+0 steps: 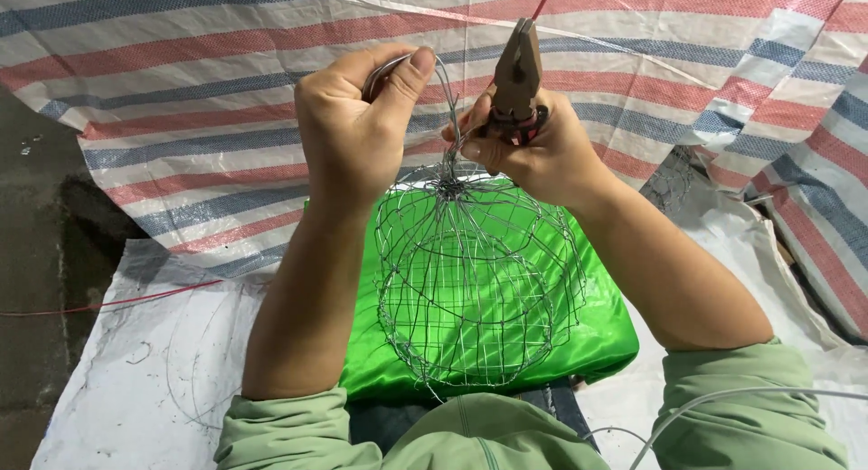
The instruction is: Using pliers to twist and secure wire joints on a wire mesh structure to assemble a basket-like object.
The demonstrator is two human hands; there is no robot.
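item: round wire cage (475, 280), dome-shaped, thin grey wire, ribs gathered into a knot at its top. position: resting on a bright green cushion (597, 343) over the person's lap, near the middle of the white sheet (136, 371) that covers the ground.

left hand (357, 136): closed, thumb and fingers pinching a bent loop of loose wire (391, 68) above the cage's top knot.

right hand (533, 149): closed around the red-and-black handles of the combination pliers (517, 68), jaws pointing up and shut; nothing visibly between them.

surroundings: striped red, blue and white tarpaulin (226, 117) behind; a red cord (108, 303) along the sheet's left edge.

risks, as judged: the loose wire end may spring free of the pinch and whip toward bare fingers; the pliers' tip sits close to the left thumb; the cage may roll off the slick cushion if pulled sideways; overtwisting could snap the thin wire at the knot.
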